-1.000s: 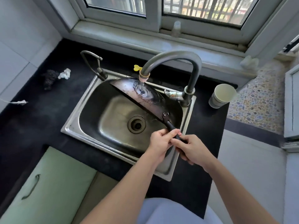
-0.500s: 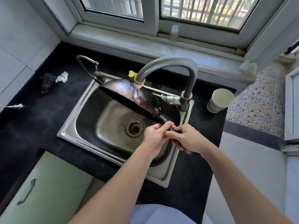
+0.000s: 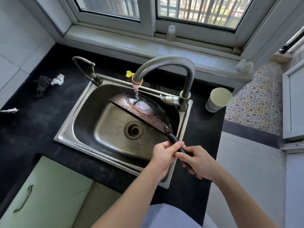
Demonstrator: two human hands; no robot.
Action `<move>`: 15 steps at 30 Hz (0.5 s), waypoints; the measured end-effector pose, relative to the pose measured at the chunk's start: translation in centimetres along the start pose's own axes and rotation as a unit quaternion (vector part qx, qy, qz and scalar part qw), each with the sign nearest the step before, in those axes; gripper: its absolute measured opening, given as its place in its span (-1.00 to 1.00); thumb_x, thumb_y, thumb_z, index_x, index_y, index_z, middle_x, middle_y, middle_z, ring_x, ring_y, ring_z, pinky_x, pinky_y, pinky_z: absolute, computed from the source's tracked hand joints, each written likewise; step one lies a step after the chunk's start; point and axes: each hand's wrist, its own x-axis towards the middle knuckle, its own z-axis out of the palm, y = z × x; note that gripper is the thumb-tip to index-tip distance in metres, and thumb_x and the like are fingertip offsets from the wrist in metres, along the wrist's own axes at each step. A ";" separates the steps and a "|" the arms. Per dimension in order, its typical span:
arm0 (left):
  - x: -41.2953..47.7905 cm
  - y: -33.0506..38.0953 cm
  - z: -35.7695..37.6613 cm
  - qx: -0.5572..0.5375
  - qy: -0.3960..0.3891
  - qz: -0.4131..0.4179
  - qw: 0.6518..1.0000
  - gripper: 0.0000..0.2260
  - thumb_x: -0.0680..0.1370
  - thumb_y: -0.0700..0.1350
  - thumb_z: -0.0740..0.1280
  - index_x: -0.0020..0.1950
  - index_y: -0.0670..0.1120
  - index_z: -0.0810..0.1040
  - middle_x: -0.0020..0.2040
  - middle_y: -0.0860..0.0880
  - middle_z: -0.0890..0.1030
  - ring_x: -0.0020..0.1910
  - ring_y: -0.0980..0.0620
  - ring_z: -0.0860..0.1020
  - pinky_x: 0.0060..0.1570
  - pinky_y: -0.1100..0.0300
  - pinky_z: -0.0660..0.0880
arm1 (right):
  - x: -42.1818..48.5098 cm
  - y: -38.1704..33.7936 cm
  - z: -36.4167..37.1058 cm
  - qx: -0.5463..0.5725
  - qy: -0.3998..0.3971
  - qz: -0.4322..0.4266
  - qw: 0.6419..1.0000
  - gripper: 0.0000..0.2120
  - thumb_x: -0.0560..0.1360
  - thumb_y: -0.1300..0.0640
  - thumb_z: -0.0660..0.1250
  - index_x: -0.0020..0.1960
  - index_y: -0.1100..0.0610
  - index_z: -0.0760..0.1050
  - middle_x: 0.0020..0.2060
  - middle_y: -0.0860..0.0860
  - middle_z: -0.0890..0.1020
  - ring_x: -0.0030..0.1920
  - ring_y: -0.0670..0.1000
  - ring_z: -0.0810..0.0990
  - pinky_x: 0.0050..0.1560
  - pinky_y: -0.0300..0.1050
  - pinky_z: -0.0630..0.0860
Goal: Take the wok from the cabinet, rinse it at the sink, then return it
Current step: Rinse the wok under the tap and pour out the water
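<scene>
The wok (image 3: 148, 112) stands tilted on edge in the sink (image 3: 70, 129) under the faucet (image 3: 164, 63) stream, with its handle running near-right toward the person. The left hand (image 3: 164, 155) grips the handle nearer the bowl. The right hand (image 3: 199, 162) grips its end.

No words, numbers or brand names can be read anywhere. The faucet (image 3: 185, 76) has a small red dot on its side valve (image 3: 169, 99), with no lettering legible. Behind the faucet, through the window bars (image 3: 205, 9), a reddish patch is too blurred to read.
</scene>
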 end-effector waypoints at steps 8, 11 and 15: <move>-0.5 1.1 -3.3 0.029 -0.012 0.003 1.000 -0.78 0.53 -0.22 0.39 0.14 -0.29 0.62 0.04 -0.21 0.70 0.05 -0.11 0.68 0.01 0.09 0.61 | 0.8 0.1 3.8 -0.013 0.051 -0.028 0.998 -0.73 0.59 -0.01 0.33 -0.21 0.12 0.54 -0.51 -0.03 0.55 -0.57 -0.08 0.48 -0.51 -0.19 0.40; -0.3 2.0 -4.1 0.022 -0.009 0.001 1.000 -0.79 0.56 -0.25 0.35 0.17 -0.29 0.60 0.02 -0.18 0.69 0.02 -0.04 0.68 -0.04 0.15 0.61 | 2.2 -0.4 4.5 -0.064 0.068 -0.033 0.995 -0.72 0.57 -0.05 0.34 -0.23 0.09 0.55 -0.47 -0.02 0.57 -0.52 -0.12 0.48 -0.43 -0.10 0.46; 0.2 2.6 -5.2 0.009 -0.009 0.004 1.000 -0.79 0.59 -0.26 0.30 0.20 -0.28 0.58 0.02 -0.15 0.67 0.04 -0.03 0.65 0.11 0.12 0.58 | 3.7 -0.9 5.2 -0.134 0.084 -0.044 0.986 -0.70 0.56 -0.09 0.34 -0.19 0.11 0.58 -0.47 -0.06 0.50 -0.51 -0.12 0.43 -0.48 -0.28 0.35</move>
